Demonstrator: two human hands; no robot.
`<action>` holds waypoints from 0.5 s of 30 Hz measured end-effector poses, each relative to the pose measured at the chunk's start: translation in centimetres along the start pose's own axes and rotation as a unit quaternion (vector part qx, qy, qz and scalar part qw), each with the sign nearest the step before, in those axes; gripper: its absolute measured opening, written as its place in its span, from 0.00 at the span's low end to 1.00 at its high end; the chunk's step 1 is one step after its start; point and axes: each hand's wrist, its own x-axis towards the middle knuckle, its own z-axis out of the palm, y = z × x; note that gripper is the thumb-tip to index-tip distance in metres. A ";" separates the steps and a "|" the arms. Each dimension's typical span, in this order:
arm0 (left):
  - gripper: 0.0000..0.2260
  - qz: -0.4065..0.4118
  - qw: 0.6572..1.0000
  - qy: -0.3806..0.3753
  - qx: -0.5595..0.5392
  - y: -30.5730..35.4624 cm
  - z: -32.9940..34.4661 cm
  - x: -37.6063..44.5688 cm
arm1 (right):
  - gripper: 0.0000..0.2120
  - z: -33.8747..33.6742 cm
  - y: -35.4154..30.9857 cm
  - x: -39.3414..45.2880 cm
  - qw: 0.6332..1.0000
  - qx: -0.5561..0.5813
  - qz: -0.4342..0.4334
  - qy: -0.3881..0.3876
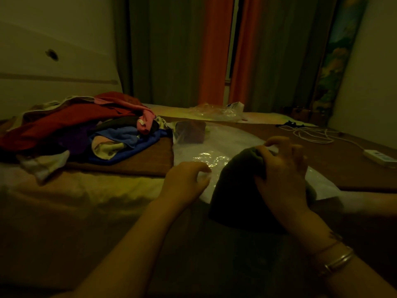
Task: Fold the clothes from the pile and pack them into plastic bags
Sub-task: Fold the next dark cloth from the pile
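Fingers (277, 155) curl over dark garment (234, 190), atop bag (193, 151).

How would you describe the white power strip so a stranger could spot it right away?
Look at the brown mat covering the bed's right side. Near its far right edge lies the power strip, a flat white bar. The tangled white cord lies loose behind it, but the strip is the only solid, boxy white thing there.

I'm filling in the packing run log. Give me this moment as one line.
step: bagging | left hand: pinches bag edge | right hand: grips dark garment, at bag mouth | pile: unfolded, left
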 end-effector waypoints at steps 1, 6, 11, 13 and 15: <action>0.11 -0.016 0.998 0.027 -0.058 0.4 0.0 0.1 | 0.13 -0.3 -0.1 0.1 1.000 -0.011 -0.009 -0.001; 0.07 -0.084 0.961 0.139 -0.224 1.0 0.1 0.7 | 0.13 -0.7 -1.7 -0.2 0.996 0.078 -0.026 -0.040; 0.07 -0.171 0.884 0.195 -0.389 1.5 -0.1 2.0 | 0.13 1.7 -6.0 -1.3 0.982 0.123 -0.125 -0.070; 0.06 -0.176 0.863 0.200 -0.430 1.6 -0.2 2.1 | 0.10 2.8 -6.6 -0.9 0.980 0.136 -0.113 -0.091; 0.04 -0.171 0.855 0.206 -0.444 1.8 -0.1 1.6 | 0.10 3.9 -6.1 -0.2 0.977 0.158 -0.052 -0.135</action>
